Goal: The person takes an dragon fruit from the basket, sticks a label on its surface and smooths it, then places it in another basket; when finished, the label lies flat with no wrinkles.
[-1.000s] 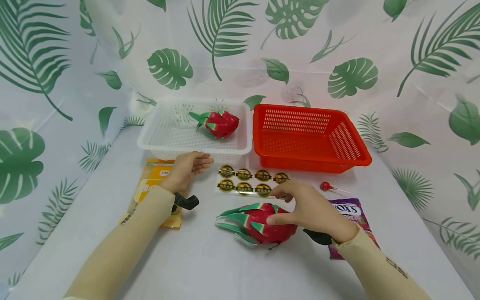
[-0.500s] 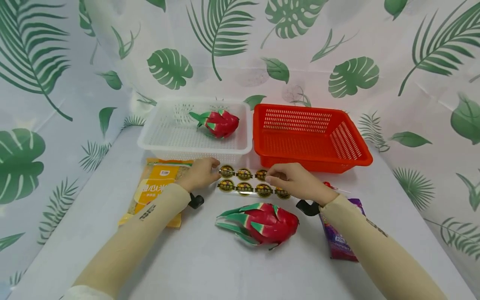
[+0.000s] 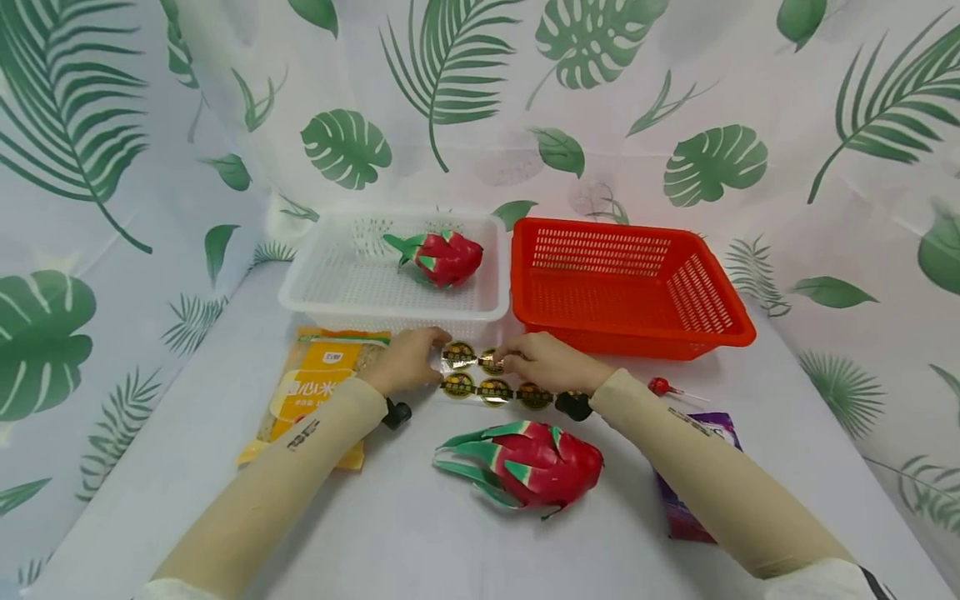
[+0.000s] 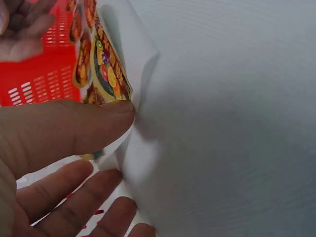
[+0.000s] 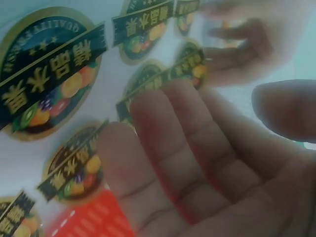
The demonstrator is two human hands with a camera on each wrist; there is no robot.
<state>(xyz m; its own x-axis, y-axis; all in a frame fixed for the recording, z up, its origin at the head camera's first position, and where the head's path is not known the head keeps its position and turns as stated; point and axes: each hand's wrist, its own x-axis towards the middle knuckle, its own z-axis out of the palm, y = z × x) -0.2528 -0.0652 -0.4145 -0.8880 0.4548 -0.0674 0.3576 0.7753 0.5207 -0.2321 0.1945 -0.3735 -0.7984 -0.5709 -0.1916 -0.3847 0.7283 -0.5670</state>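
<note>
A clear sheet of round black-and-gold fruit stickers (image 3: 496, 391) lies on the white table, in front of the baskets. At its left edge, my left hand (image 3: 407, 360) holds the sheet; the left wrist view shows the thumb (image 4: 106, 118) on the sheet's edge with the fingers curled below. My right hand (image 3: 551, 360) reaches over the sheet's right part. In the right wrist view its fingers (image 5: 163, 133) lie over the stickers, with the thumb well apart from them. Nearer the person, a red dragon fruit (image 3: 551, 471) with green leaf tips lies on the table.
A white basket (image 3: 330, 312) holds another dragon fruit (image 3: 452, 260). Beside it stands a red basket (image 3: 630, 329). A yellow grain bag (image 3: 311, 379) lies at left, partly under the left arm. A red lollipop (image 3: 658, 386) and a purple candy bag (image 3: 682, 512) lie at right.
My right hand has left the near dragon fruit and moved up and left over the sticker sheet. My left hand has moved right to the sheet's left edge. The view has tilted slightly.
</note>
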